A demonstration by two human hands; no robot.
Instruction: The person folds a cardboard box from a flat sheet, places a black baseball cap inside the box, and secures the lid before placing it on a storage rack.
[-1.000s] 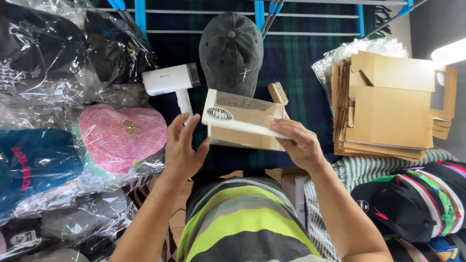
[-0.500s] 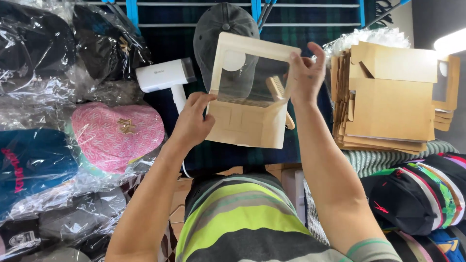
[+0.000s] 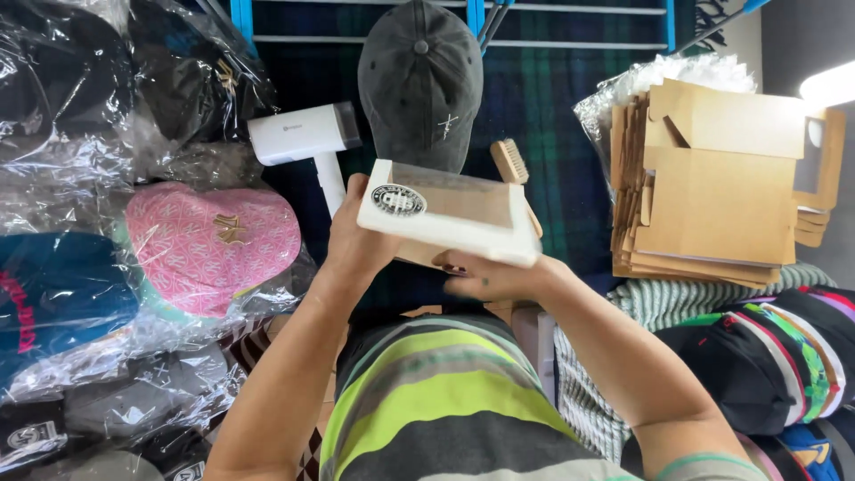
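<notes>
I hold a folded cardboard window box [image 3: 450, 214], white on its face with a round dark sticker and a clear film panel, level in front of my chest. My left hand [image 3: 354, 240] grips its left end. My right hand [image 3: 490, 278] is underneath it, fingers pressed against the box's underside. Just beyond the box lie a dark grey washed cap [image 3: 421, 85], a small wooden brush [image 3: 509, 162] and a white handheld steamer [image 3: 307, 142] on a dark plaid cloth.
A stack of flat brown cardboard boxes [image 3: 717, 191] sits at the right. Bagged caps fill the left, among them a pink one [image 3: 214, 245] and a blue one [image 3: 53, 298]. More caps [image 3: 766, 365] are piled at lower right. A blue-framed rack [image 3: 463, 22] runs along the back.
The box was lifted upright with its window facing me half a second ago; now it is tipped back flat and lower, and my right hand has dropped from its top edge to beneath it.
</notes>
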